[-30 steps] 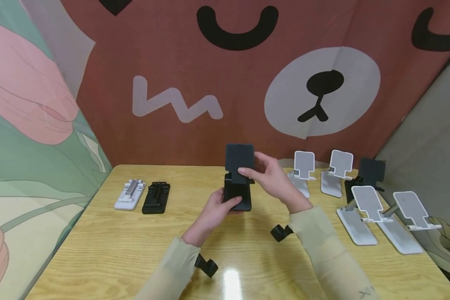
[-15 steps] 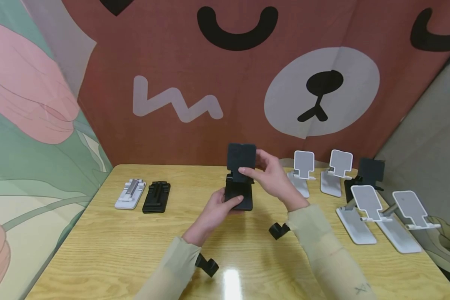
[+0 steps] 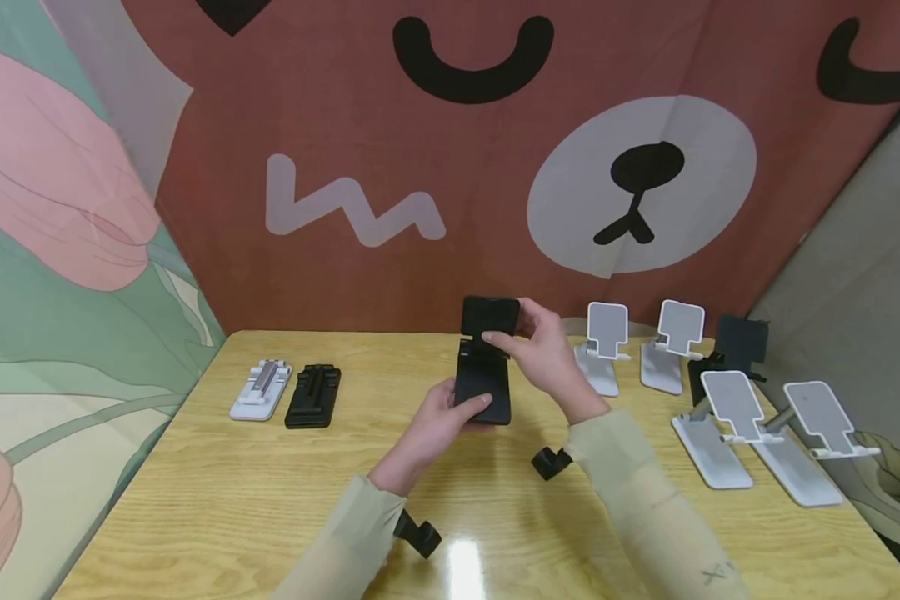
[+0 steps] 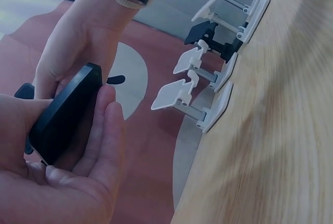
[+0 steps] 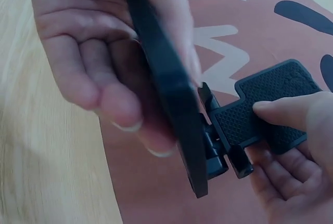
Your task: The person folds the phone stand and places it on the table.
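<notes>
Held up over the table in the head view is a black folding phone stand [image 3: 483,375], base toward the person and upper plate beyond it. My left hand [image 3: 437,423] grips the base, thumb on its face and fingers underneath. The upper plate is pinched by my right hand [image 3: 546,357], its thumb on the front. In the right wrist view the plate [image 5: 273,81] shows a textured pad, and the base [image 5: 171,94] appears edge-on with the hinge between them. Fingers of my left hand lie behind the base [image 4: 67,104] in the left wrist view.
A folded white phone stand [image 3: 261,390] and a folded black one [image 3: 312,397] lie at the table's left. Several unfolded stands stand at the right, white ones [image 3: 733,400] and a black one [image 3: 742,342]. A printed cloth [image 3: 345,283] hangs behind the table [image 3: 217,500].
The phone stand has shifted slightly right with both hands. Its upper plate has tilted and looks shorter and darker, while more of the base shows. The stands on the table have not moved.
</notes>
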